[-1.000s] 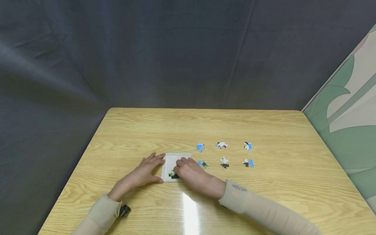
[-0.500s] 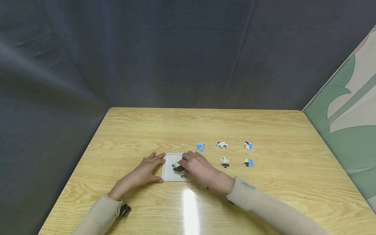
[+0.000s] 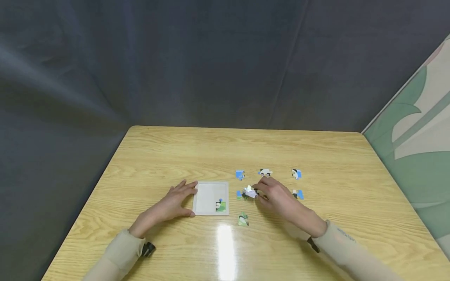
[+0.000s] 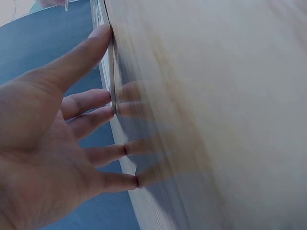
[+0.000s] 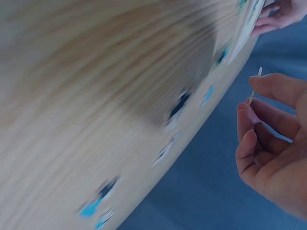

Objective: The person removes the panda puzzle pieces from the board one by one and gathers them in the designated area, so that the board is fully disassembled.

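My left hand [image 3: 172, 201] lies at the left side of a shallow white puzzle tray [image 3: 211, 183], thumb and fingertips touching its edge, fingers spread. One green, white and blue puzzle piece [image 3: 220, 206] sits in the tray's lower right corner. Right of the tray, my right hand [image 3: 275, 195] pinches a puzzle piece [image 5: 255, 84] between thumb and fingers, above the table. In the head view this held piece looks pale from glare and partly covers a blue and green piece [image 3: 239, 195]. Under the right hand, a black and white piece [image 5: 178, 108] shows in the right wrist view.
Loose pieces lie on the wooden table [image 3: 175, 148]: a blue one [image 3: 240, 174], a panda-face one [image 3: 265, 172], two black, white and blue ones at the right [image 3: 297, 173], and a green one [image 3: 243, 219] below. A dark curtain [image 3: 211, 66] hangs behind.
My right hand has lifted a black and green piece from the tray and carried it right, over the loose pieces. The left hand has stayed at the tray's edge.
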`<state>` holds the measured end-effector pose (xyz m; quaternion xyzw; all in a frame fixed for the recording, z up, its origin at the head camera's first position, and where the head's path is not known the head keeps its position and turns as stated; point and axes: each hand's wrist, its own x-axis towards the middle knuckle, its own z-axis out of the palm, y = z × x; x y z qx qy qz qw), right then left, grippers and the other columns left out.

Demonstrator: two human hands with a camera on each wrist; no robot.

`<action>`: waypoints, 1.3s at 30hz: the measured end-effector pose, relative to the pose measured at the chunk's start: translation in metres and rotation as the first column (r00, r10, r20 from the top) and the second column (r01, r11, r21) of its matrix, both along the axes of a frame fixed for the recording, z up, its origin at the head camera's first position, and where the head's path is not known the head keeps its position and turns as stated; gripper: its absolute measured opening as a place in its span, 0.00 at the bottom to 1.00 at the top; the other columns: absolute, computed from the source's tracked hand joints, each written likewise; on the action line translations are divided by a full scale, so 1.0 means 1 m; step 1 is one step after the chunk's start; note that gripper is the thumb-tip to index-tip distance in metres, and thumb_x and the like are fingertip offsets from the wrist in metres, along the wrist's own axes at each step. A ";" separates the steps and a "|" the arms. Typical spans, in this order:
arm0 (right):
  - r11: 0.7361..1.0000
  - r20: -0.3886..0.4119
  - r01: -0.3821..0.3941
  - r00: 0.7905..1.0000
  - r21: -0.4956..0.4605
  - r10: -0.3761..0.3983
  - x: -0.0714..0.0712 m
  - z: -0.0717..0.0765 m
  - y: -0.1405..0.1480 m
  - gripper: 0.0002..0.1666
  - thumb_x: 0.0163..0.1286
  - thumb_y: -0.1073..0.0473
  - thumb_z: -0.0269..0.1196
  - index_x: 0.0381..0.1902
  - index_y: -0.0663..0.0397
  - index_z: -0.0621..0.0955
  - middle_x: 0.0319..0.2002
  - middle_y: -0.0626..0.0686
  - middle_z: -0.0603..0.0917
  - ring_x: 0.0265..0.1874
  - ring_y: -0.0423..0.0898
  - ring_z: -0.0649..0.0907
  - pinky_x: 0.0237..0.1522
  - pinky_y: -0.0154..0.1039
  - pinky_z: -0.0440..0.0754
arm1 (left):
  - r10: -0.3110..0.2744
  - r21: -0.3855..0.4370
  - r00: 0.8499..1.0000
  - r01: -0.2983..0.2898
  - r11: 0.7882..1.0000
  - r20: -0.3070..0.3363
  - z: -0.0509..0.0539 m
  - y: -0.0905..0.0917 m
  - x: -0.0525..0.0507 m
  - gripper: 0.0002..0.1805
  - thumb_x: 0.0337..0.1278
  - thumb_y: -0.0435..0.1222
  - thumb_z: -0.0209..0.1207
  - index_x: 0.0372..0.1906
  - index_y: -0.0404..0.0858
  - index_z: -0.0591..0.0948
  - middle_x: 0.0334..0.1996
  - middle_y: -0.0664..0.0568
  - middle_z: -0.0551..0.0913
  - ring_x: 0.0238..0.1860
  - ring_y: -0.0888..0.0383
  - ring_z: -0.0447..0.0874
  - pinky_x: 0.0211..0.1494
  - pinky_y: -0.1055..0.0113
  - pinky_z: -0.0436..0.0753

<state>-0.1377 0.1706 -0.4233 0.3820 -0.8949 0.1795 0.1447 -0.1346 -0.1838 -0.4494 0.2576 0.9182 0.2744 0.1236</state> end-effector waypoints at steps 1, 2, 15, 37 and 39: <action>1.000 0.003 0.008 1.000 -0.001 -0.008 0.001 0.000 0.005 0.17 0.52 0.69 0.73 0.41 0.63 0.85 0.35 0.51 0.80 0.32 0.42 0.78 0.30 0.32 0.79 | 0.003 0.001 1.000 -0.003 1.000 0.000 0.000 0.000 0.000 0.39 0.45 0.42 0.72 0.63 0.32 0.72 0.73 0.44 0.58 0.74 0.36 0.43 0.66 0.29 0.46; 1.000 0.006 0.015 1.000 -0.002 -0.015 0.002 0.001 0.009 0.17 0.51 0.69 0.74 0.41 0.63 0.85 0.35 0.51 0.81 0.32 0.42 0.78 0.30 0.33 0.80 | 0.006 0.000 1.000 -0.006 1.000 0.001 0.001 0.000 -0.001 0.39 0.45 0.42 0.72 0.63 0.32 0.72 0.73 0.44 0.58 0.74 0.37 0.43 0.66 0.29 0.46; 0.996 0.081 -0.087 0.993 0.024 0.085 0.018 -0.013 0.037 0.18 0.49 0.73 0.73 0.40 0.60 0.84 0.34 0.50 0.80 0.29 0.38 0.78 0.29 0.30 0.80 | -0.009 0.000 1.000 0.009 1.000 0.000 0.001 -0.001 0.000 0.38 0.46 0.42 0.72 0.63 0.32 0.72 0.73 0.44 0.58 0.74 0.36 0.43 0.66 0.28 0.47; 0.977 0.103 -0.206 0.974 0.048 0.200 0.033 -0.017 0.055 0.19 0.48 0.71 0.73 0.41 0.59 0.85 0.34 0.47 0.80 0.31 0.36 0.78 0.30 0.27 0.79 | -0.005 -0.005 1.000 0.005 1.000 0.000 0.006 0.000 0.001 0.38 0.45 0.41 0.72 0.63 0.32 0.72 0.73 0.43 0.58 0.73 0.35 0.44 0.66 0.28 0.47; 0.977 0.106 -0.209 0.973 0.046 0.203 0.033 -0.018 0.054 0.19 0.48 0.72 0.73 0.41 0.59 0.85 0.34 0.46 0.79 0.30 0.36 0.78 0.30 0.26 0.79 | -0.007 -0.004 1.000 0.007 1.000 -0.001 0.005 0.000 0.002 0.38 0.45 0.41 0.72 0.63 0.32 0.72 0.73 0.43 0.58 0.74 0.35 0.44 0.66 0.28 0.47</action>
